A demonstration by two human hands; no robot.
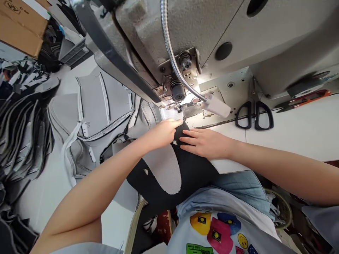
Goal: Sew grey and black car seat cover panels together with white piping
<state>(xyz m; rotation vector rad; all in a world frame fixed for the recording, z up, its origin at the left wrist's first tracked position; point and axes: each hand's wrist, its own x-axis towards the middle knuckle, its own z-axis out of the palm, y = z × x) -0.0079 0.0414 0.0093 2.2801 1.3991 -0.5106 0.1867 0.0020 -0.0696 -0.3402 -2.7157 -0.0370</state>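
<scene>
a black fabric panel (194,173) with a grey mesh insert (164,169) is laid on the sewing machine's bed, its pale mesh end (171,114) placed under the presser foot (175,106), and the lower part is allowed to hang off the table edge toward the lap. the panel is pressed down from both sides of the mesh end: the left hand (164,133) is laid on it with the fingers together, close to the presser foot, while the right hand (203,143) is spread flat on the black cloth. the hands are held just apart, and neither is clamped on the cloth. above them, the grey head of an industrial sewing machine (148,31) is seen, with a flexible metal lamp arm (172,46) curving down past the needle area. black-handled scissors (254,114) and orange-handled thread snips (309,98) are placed on the white table top (265,148) to the right. to the left, stacked grey cut panels (90,106) and a heap of dark panels (23,134) are seen, with a cardboard box (21,24) beyond them. a printed t-shirt (214,229) and jeans (238,187) are worn by the person below
</scene>
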